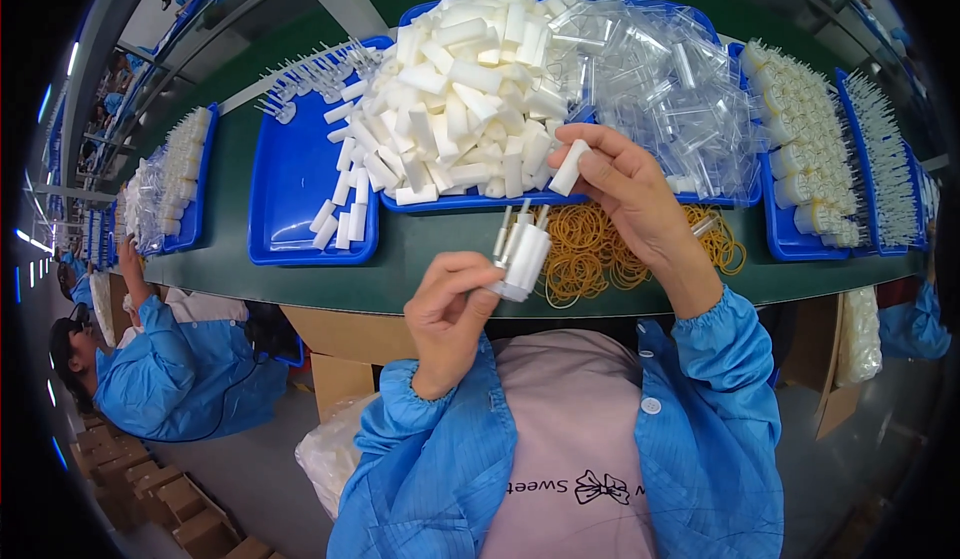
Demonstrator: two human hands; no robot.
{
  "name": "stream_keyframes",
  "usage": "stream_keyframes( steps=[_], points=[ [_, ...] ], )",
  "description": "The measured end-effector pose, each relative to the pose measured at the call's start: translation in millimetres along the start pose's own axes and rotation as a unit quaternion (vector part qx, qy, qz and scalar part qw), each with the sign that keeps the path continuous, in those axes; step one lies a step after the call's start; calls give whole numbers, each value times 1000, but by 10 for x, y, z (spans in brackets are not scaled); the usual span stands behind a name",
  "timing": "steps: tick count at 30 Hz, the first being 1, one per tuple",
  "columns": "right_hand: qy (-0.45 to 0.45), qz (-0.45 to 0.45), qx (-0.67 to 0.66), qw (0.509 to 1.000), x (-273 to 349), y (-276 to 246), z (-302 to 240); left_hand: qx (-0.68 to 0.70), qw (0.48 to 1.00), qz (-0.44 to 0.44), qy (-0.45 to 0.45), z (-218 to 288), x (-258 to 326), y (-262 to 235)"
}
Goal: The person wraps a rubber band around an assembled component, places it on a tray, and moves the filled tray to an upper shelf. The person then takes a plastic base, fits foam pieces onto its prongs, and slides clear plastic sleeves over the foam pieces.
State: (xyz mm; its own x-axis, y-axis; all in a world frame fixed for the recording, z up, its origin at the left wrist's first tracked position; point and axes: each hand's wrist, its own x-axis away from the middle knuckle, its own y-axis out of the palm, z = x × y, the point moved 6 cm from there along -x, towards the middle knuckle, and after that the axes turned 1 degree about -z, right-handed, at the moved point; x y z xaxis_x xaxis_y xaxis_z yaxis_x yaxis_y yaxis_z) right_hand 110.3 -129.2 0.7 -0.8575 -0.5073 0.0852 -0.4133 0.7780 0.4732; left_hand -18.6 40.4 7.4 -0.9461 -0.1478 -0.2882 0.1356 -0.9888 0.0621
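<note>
My left hand (452, 309) grips a white pronged base (513, 289) by its edge. Thin upright rods rise from it, and at least one white foam piece (527, 259) stands on its near side. Between the thumb and fingers of my right hand (632, 187) is a single white foam piece (568, 167), held tilted just above and to the right of the base. Behind both hands rises a large heap of similar white foam pieces (470, 89). A mound of tan rubber bands (590, 249) lies on the table below my right hand.
Clear plastic sleeves (660, 79) fill a tray beside the foam heap. A blue tray (290, 199) at left holds pronged bases (310, 74) and loose foam. Banded bundles (805, 149) stand in a tray at right. A co-worker in blue (180, 369) sits at left.
</note>
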Motion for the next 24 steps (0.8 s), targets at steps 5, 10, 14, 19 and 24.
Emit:
stream_keyframes(
  steps=[5, 10, 14, 19, 24],
  points=[
    [36, -16, -96, 995, 31, 60, 80, 28, 999, -20, -24, -39, -17, 163],
    [25, -16, -108, 994, 41, 41, 106, 20, 999, -15, -19, -34, -9, 185],
    [25, -6, -91, 996, 73, 82, 120, -13, 1000, -16, 5, -15, 0, 195],
    [43, -54, -81, 994, 129, 266, 28, -49, 998, -14, 21, 38, -35, 173],
    [-38, -64, 191, 979, 131, 69, -118, -197, 967, -112, 121, 222, -113, 182]
  ],
)
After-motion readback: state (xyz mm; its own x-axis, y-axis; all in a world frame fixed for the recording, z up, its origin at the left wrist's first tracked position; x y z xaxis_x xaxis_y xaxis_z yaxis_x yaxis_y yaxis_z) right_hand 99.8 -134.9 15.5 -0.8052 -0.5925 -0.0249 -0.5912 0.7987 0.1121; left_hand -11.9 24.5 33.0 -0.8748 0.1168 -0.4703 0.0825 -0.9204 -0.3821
